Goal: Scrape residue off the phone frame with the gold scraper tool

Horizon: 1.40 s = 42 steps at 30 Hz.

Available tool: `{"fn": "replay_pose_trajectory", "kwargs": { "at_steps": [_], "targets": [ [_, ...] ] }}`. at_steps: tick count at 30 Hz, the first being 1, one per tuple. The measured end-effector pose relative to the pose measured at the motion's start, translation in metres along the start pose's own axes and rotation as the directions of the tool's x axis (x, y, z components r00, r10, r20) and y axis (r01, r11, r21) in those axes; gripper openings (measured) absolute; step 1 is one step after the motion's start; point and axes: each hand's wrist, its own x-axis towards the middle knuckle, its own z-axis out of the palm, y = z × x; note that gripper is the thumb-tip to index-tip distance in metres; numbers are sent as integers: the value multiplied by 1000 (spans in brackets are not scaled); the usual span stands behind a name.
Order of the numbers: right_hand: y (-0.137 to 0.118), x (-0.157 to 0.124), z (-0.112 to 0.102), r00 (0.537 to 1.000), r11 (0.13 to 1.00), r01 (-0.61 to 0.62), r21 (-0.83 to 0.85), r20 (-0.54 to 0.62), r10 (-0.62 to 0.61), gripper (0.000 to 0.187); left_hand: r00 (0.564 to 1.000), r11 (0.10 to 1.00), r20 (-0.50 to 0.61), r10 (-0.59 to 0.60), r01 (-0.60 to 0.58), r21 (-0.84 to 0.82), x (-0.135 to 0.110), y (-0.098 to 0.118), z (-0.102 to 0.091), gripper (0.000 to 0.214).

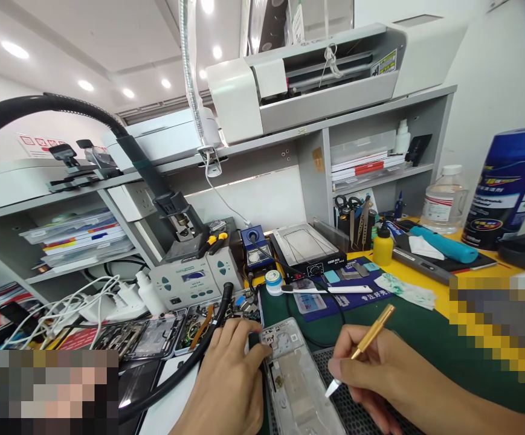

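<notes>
A grey phone frame (299,386), its inner side facing up, lies on a dark perforated mat (350,402) at the bottom centre. My left hand (230,371) grips its upper left edge, thumb on the frame and fingers curled. A small dark piece (255,345) shows between that thumb and forefinger; I cannot make out what it is. My right hand (375,368) holds a craft knife (364,344) with a gold handle like a pen. Its blade points down at the frame's right edge; whether it touches is unclear.
A black hose (190,362) crosses left of my left hand. Trays of phone parts (199,320) lie behind it. Further back stand a hot-air station (194,281), a heating plate (307,244) and a yellow bottle (382,246). A white-handled brush (325,290) lies on the green mat (407,332).
</notes>
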Motion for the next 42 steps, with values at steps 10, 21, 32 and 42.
{"fn": "replay_pose_trajectory", "kwargs": {
  "at_steps": [10, 21, 32, 42],
  "targets": [
    [-3, -3, 0, 1000, 1000, -26, 5, 14, 26, 36, 999, 998, 19, 49, -47, -52, 0, 1, -3, 38],
    [3, 0, 2, 1000, 999, -7, -37, -5, 6, 39, 993, 996, 96, 63, -56, -73, 0, 1, -4, 40],
    [1, -2, 1, 1000, 999, -9, -51, -2, 8, 39, 996, 996, 88, -21, 29, -90, 4, 10, -4, 29],
    [-3, 0, 0, 999, 988, -37, -149, -24, 34, 39, 965, 962, 64, -253, 258, -85, 11, 1, 5, 44]
  ]
}}
